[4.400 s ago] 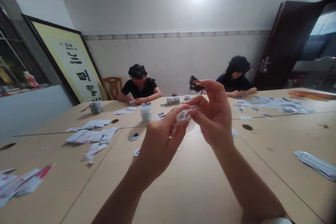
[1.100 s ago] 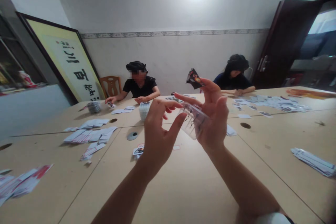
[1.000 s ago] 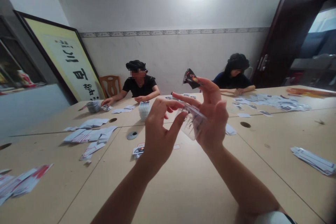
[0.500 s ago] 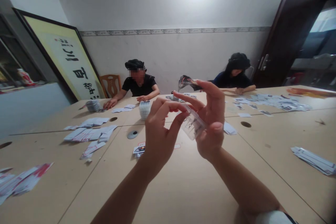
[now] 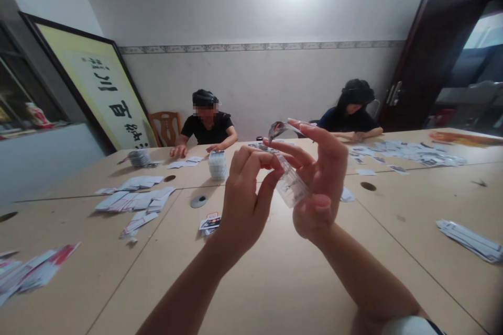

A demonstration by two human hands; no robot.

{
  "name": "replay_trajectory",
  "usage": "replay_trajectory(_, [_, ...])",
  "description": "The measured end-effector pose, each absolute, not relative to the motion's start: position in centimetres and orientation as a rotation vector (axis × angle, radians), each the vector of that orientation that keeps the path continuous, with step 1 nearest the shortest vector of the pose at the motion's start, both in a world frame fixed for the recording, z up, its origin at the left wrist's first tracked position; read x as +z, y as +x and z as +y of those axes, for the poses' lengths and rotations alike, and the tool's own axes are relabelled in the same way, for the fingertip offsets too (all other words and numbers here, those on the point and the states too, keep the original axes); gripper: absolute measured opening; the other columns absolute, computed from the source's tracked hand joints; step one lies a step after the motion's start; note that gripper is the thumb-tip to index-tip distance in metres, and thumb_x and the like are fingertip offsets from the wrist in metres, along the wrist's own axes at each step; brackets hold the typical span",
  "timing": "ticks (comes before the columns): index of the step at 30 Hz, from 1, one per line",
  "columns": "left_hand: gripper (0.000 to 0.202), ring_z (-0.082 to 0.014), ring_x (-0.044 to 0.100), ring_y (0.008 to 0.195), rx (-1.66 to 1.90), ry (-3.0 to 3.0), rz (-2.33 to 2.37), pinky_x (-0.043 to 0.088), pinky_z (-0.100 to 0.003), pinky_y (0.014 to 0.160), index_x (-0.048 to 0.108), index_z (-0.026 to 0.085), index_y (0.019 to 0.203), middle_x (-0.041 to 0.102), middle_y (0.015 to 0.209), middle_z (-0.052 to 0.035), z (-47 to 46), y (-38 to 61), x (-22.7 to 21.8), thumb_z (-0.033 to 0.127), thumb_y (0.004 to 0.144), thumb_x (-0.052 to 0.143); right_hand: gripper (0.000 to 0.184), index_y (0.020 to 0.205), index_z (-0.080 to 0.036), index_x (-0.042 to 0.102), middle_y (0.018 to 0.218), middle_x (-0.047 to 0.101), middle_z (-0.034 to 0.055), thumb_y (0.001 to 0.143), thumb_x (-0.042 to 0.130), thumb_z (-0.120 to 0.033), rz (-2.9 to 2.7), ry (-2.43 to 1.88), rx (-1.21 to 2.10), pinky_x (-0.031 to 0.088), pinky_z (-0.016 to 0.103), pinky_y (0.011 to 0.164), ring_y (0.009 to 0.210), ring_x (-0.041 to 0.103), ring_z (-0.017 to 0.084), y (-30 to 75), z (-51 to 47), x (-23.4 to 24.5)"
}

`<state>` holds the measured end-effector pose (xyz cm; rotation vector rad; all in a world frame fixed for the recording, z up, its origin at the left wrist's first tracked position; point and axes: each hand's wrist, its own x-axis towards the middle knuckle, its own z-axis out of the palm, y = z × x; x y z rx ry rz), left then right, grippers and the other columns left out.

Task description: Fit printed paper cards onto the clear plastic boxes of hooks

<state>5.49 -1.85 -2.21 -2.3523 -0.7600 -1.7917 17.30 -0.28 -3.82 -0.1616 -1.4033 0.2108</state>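
In front of me both hands hold a small clear plastic case [image 5: 291, 187], tilted, with faint dark marks showing through it. My left hand [image 5: 247, 196] pinches its upper left edge between thumb and bent fingers. My right hand [image 5: 324, 180] has the case's lower right side against its thumb base and palm. Between the index and middle fingers of that same hand is a curled, shiny, dark-printed piece [image 5: 277, 128], like a thin card or film. A few printed cards [image 5: 209, 224] lie on the table beyond my left wrist.
White paper slips [image 5: 133, 200] lie in piles at the left, another bundle [image 5: 469, 241] at the right. A stack of cards [image 5: 217, 165] stands mid-table. Two people sit opposite, a person in black [image 5: 208, 128] and another [image 5: 353, 115] near scattered cards [image 5: 420, 153].
My right hand has shifted slightly right, and the dark shiny piece has turned and curled between its fingers. My left hand moved slightly right. The person opposite left drew a hand inward.
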Motion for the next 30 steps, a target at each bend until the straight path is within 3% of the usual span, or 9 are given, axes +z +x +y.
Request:
replay_trajectory(7, [0.009,-0.0182,0.060,0.102,-1.876,-2.369,-0.718,0.049,-0.032,0.087,0.057,0.023,0.092,0.060,0.094,-0.0015,-1.9,5.5,-2.3,0.016,0.097,0.059,0.050,0.132,-0.045,0.048,0.139,0.052,0.0034,0.091,0.040,-0.074,-1.332,-0.153,0.282,0.061,0.053,0.090,0.106,0.071,0.028,17.6,-0.2,-3.4])
replay_trajectory(11, [0.009,-0.0168,0.061,0.102,-2.018,-2.432,-0.693,0.049,-0.031,0.089,0.058,0.024,0.092,0.060,0.092,0.0002,-2.2,5.3,-2.1,0.017,0.094,0.064,0.051,0.129,-0.042,0.052,0.136,0.053,0.0049,0.092,0.037,-0.074,-1.300,-0.120,0.357,0.061,0.053,0.089,0.110,0.070,0.029,17.6,-0.5,-3.2])
replay_trajectory(19, [0.009,-0.0164,0.059,0.091,-2.092,-2.421,-0.757,0.047,-0.032,0.081,0.061,0.025,0.093,0.064,0.091,0.0004,-2.4,5.6,-2.4,0.022,0.092,0.069,0.050,0.126,-0.040,0.053,0.135,0.058,0.0045,0.087,0.052,-0.071,-1.302,-0.089,0.457,0.058,0.057,0.096,0.105,0.071,0.030,17.5,-1.2,-3.2])
replay_trajectory(24, [0.018,-0.0152,0.059,0.090,-2.316,-2.438,-0.727,0.045,-0.031,0.083,0.061,0.024,0.091,0.062,0.088,0.0018,-2.0,5.2,-2.2,0.020,0.085,0.077,0.048,0.125,-0.040,0.054,0.137,0.054,0.0042,0.089,0.048,-0.070,-1.278,-0.095,0.474,0.062,0.052,0.085,0.103,0.072,0.029,17.6,-0.9,-3.0])
replay_trajectory(30, [0.035,-0.0133,0.055,0.081,-2.511,-2.395,-0.709,0.045,-0.026,0.075,0.059,0.023,0.086,0.056,0.083,0.0027,-1.0,4.2,-1.6,0.016,0.069,0.089,0.048,0.117,-0.036,0.060,0.138,0.055,0.0025,0.091,0.040,-0.072,-1.183,-0.102,0.721,0.064,0.046,0.075,0.101,0.074,0.030,17.9,-0.6,-2.2])
